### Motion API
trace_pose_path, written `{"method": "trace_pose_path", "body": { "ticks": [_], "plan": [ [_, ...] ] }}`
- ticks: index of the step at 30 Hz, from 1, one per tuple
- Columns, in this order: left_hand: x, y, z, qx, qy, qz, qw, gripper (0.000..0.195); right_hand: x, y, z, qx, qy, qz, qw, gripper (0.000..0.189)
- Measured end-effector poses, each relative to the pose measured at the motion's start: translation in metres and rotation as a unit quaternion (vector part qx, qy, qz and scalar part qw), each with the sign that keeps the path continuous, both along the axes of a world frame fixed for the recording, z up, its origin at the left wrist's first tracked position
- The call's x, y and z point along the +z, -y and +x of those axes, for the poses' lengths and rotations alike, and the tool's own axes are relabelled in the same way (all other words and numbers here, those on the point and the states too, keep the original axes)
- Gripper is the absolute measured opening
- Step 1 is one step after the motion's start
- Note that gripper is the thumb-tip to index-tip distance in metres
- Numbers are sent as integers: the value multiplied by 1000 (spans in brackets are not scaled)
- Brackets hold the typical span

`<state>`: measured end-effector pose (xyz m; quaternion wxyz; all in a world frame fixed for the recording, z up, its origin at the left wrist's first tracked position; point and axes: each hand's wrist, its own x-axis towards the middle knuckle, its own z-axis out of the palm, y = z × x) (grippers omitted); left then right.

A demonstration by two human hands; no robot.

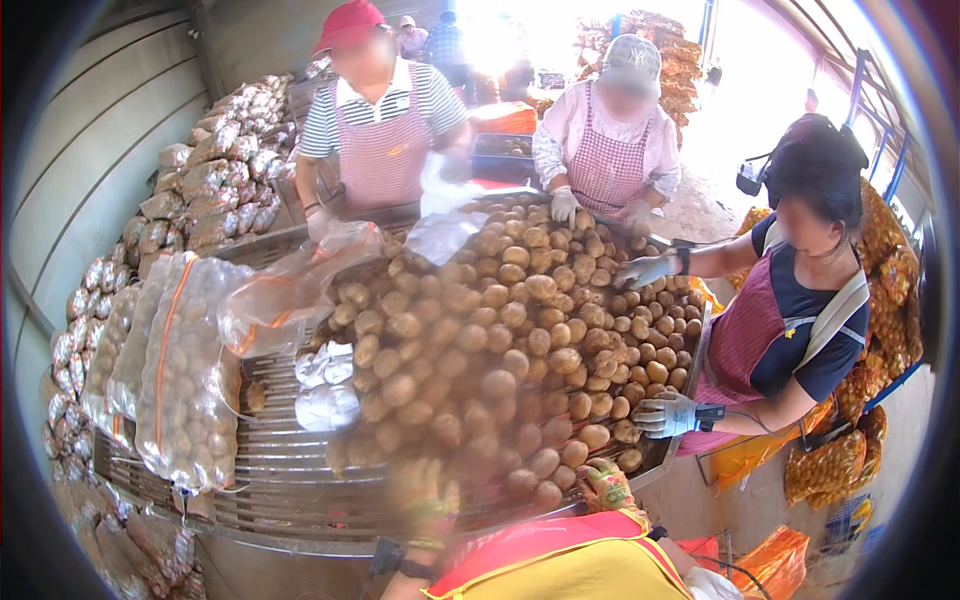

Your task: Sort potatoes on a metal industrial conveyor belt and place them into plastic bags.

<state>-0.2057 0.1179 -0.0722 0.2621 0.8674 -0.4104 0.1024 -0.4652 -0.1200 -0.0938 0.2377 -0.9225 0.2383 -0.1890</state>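
Note:
A wide heap of potatoes (pixel 540 285) covers the middle and right of a slatted metal sorting table (pixel 300 480). My left hand (pixel 427 499), in a patterned work glove, is at the table's near edge beside the heap. A blur over the lens softens it, so its fingers and anything in them cannot be made out. My right hand (pixel 604 484), in a similar glove with greenish and red marks, lies at the near edge close to the nearest potatoes. Its fingers look bent, but whether they grip a potato is hidden.
Filled mesh sacks (pixel 187 375) stand on the table's left, near crumpled white wrapping (pixel 328 386). Three people work around the table; one gloved hand (pixel 667 414) is close on my right. Stacked sacks (pixel 225 165) line the wall. Beyond the table stands a blue crate (pixel 502 166).

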Motion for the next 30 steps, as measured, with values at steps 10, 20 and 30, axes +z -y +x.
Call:
{"method": "trace_pose_path", "body": {
  "ticks": [10,20,30],
  "plan": [
    [-36,118,3,0,56,95,994,54,-36,70,-27,41,19,-191,981,39],
    [-11,141,-7,92,36,194,976,86,-74,76,-47,7,-54,-226,973,46],
    [12,234,44,-36,-55,193,979,79,-38,124,-10,144,32,-152,977,49]
  ]
}}
